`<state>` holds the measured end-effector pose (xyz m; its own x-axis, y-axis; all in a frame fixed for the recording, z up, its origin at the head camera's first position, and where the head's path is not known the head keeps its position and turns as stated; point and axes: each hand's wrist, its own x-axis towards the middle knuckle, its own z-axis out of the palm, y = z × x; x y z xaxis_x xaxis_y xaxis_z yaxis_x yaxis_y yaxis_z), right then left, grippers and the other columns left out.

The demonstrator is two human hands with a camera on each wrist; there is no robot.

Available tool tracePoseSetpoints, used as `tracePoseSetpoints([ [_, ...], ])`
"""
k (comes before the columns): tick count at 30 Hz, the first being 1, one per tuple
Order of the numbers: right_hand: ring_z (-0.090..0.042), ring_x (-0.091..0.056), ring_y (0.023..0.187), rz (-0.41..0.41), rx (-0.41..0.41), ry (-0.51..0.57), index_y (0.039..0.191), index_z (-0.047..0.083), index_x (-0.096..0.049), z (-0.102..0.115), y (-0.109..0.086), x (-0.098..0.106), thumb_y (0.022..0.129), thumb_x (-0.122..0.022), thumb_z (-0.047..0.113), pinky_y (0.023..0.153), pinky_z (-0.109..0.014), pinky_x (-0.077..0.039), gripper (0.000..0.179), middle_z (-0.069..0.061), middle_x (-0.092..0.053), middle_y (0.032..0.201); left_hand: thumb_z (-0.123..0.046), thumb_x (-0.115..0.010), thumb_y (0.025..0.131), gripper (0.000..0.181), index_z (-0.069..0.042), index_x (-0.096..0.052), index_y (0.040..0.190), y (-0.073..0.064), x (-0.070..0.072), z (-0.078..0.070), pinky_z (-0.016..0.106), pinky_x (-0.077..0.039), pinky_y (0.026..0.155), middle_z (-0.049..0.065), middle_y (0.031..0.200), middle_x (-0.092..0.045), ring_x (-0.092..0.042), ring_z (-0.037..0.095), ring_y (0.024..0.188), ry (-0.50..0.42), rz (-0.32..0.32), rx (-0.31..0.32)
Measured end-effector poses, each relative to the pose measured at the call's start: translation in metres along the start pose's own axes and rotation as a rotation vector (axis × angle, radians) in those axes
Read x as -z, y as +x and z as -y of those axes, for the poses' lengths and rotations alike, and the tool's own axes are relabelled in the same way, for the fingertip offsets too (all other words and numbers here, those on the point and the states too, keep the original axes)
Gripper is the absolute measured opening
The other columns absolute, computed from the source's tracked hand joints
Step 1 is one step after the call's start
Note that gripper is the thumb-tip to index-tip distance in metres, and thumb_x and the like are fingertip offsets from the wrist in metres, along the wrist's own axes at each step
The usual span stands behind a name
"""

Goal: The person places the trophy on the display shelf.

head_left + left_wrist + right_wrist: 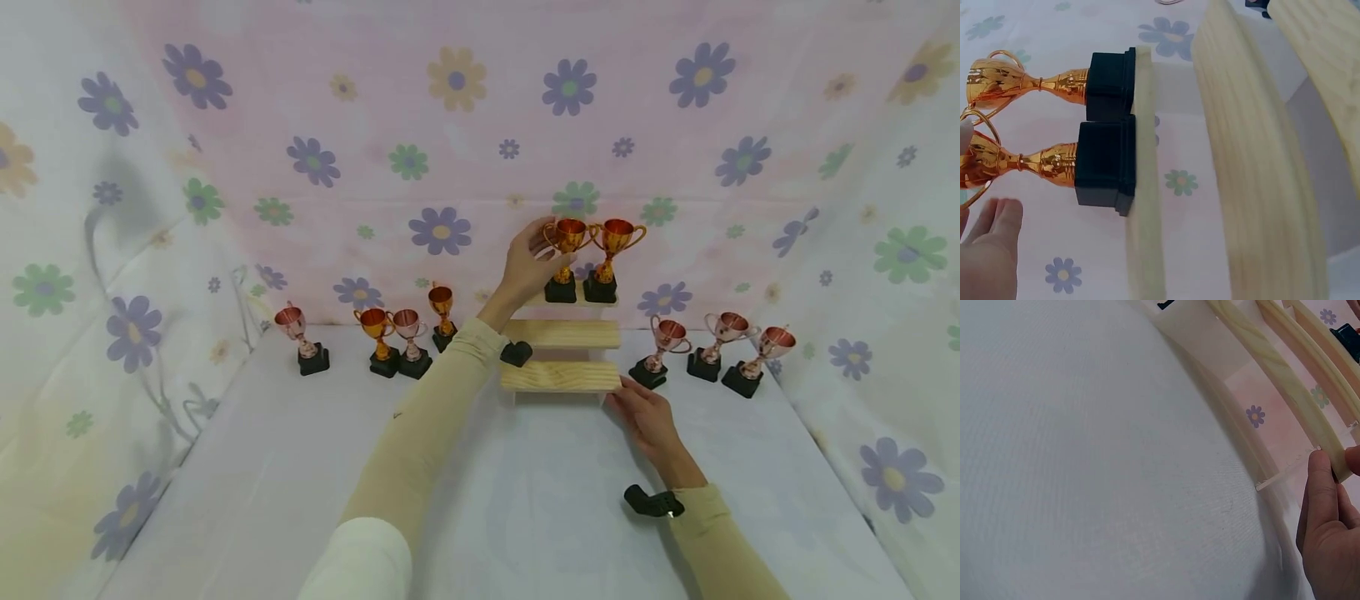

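On the top step of a three-tier wooden display stand (562, 377), two gold trophy cups stand upright side by side on black bases. My left hand (531, 262) holds the left gold trophy (1054, 164) by its cup, thumb across the front. The other gold trophy (615, 237) stands close against it on the right, their handles nearly touching. In the left wrist view both bases rest on the plank (1147, 250). My right hand (647, 421) pinches the right end of the lowest plank (1300, 403) between thumb and fingers.
Left of the stand are a rose-gold trophy (295, 325), a gold trophy (375, 325), another rose-gold one (408, 327) and a gold one (442, 304). Three rose-gold trophies, including the nearest (666, 340), stand on the right. A flowered cloth (480, 150) hangs behind the white table (247, 500).
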<state>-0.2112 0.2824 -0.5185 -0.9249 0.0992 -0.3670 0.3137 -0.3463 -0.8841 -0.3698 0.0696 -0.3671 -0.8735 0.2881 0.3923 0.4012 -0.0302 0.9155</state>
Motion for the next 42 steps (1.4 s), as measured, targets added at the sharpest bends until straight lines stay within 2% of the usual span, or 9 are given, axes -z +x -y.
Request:
tracePoseSetpoints([
  [4, 0.0, -0.063, 0.107, -0.01, 0.006, 0.006, 0.16, 0.002, -0.026, 0.0, -0.001, 0.0, 0.108, -0.048, 0.011, 0.103, -0.019, -0.05, 0.057, -0.016, -0.03, 0.164, -0.003, -0.076, 0.09, 0.073, -0.003, -0.039, 0.153, -0.019, 0.01, 0.005, 0.035, -0.043, 0.116, 0.018, 0.149, -0.048, -0.048, 0.03, 0.139, -0.007, -0.046, -0.029],
  [11, 0.001, -0.062, 0.107, -0.014, 0.013, 0.005, 0.16, 0.002, -0.026, 0.001, -0.004, -0.002, 0.108, -0.047, 0.01, 0.105, -0.019, -0.048, 0.057, -0.016, -0.03, 0.163, 0.003, -0.071, 0.091, 0.064, 0.005, -0.043, 0.148, -0.072, 0.027, 0.027, 0.041, -0.043, 0.116, 0.025, 0.149, -0.047, -0.045, 0.04, 0.139, 0.006, -0.098, -0.101],
  [17, 0.0, -0.063, 0.107, -0.013, 0.007, 0.015, 0.16, 0.002, -0.027, 0.001, -0.002, -0.004, 0.108, -0.048, 0.01, 0.103, -0.019, -0.049, 0.057, -0.015, -0.031, 0.163, 0.004, -0.068, 0.093, 0.053, 0.002, -0.051, 0.143, -0.127, 0.045, 0.047, 0.043, -0.049, 0.111, 0.025, 0.141, -0.054, -0.055, 0.041, 0.13, 0.031, 0.009, -0.057],
  [20, 0.0, -0.063, 0.107, -0.012, 0.012, 0.011, 0.16, 0.001, -0.026, 0.001, -0.002, -0.002, 0.107, -0.049, 0.01, 0.103, -0.019, -0.05, 0.058, -0.016, -0.03, 0.163, 0.004, -0.068, 0.093, 0.052, 0.003, -0.05, 0.143, -0.153, 0.058, 0.054, 0.049, -0.05, 0.108, 0.027, 0.137, -0.056, -0.057, 0.042, 0.127, 0.045, 0.083, 0.005],
  [24, 0.001, -0.064, 0.105, -0.021, 0.011, 0.002, 0.159, 0.002, -0.027, 0.001, -0.001, -0.002, 0.107, -0.049, 0.01, 0.103, -0.019, -0.05, 0.057, -0.015, -0.031, 0.163, 0.002, -0.069, 0.094, 0.052, 0.001, -0.051, 0.143, -0.187, 0.081, 0.059, 0.048, -0.052, 0.105, 0.027, 0.135, -0.058, -0.059, 0.04, 0.124, 0.106, 0.171, 0.104],
  [29, 0.001, -0.065, 0.104, -0.017, 0.01, 0.01, 0.159, 0.001, -0.027, -0.001, -0.001, -0.002, 0.107, -0.05, 0.01, 0.102, -0.02, -0.051, 0.058, -0.015, -0.033, 0.161, 0.001, -0.068, 0.095, 0.049, 0.001, -0.052, 0.141, -0.228, 0.12, 0.064, 0.036, -0.056, 0.101, 0.029, 0.131, -0.06, -0.063, 0.038, 0.119, 0.171, 0.207, 0.185],
  [35, 0.002, -0.065, 0.103, -0.017, 0.007, 0.023, 0.16, 0.001, -0.025, 0.0, -0.003, -0.003, 0.107, -0.048, 0.008, 0.103, -0.019, -0.05, 0.058, -0.014, -0.035, 0.159, -0.003, -0.069, 0.096, 0.044, 0.011, -0.054, 0.136, -0.263, 0.19, 0.065, 0.021, -0.056, 0.095, 0.03, 0.121, -0.065, -0.066, 0.039, 0.112, 0.248, 0.193, 0.226],
  [39, 0.001, -0.065, 0.104, -0.012, 0.001, 0.038, 0.16, 0.001, -0.025, 0.002, -0.005, -0.004, 0.107, -0.049, 0.009, 0.104, -0.02, -0.049, 0.059, -0.011, -0.039, 0.155, -0.008, -0.067, 0.099, 0.041, 0.01, -0.056, 0.134, -0.275, 0.238, 0.06, 0.013, -0.053, 0.09, 0.026, 0.12, -0.068, -0.069, 0.021, 0.108, 0.344, 0.101, 0.294],
  [42, 0.001, -0.065, 0.104, -0.009, -0.005, 0.052, 0.16, 0.002, -0.025, 0.005, -0.006, -0.005, 0.107, -0.05, 0.009, 0.105, -0.021, -0.049, 0.059, -0.009, -0.043, 0.15, -0.013, -0.064, 0.102, 0.042, 0.009, -0.055, 0.136, -0.282, 0.268, 0.055, 0.009, -0.052, 0.087, 0.028, 0.122, -0.067, -0.067, 0.003, 0.102, 0.392, -0.01, 0.334],
])
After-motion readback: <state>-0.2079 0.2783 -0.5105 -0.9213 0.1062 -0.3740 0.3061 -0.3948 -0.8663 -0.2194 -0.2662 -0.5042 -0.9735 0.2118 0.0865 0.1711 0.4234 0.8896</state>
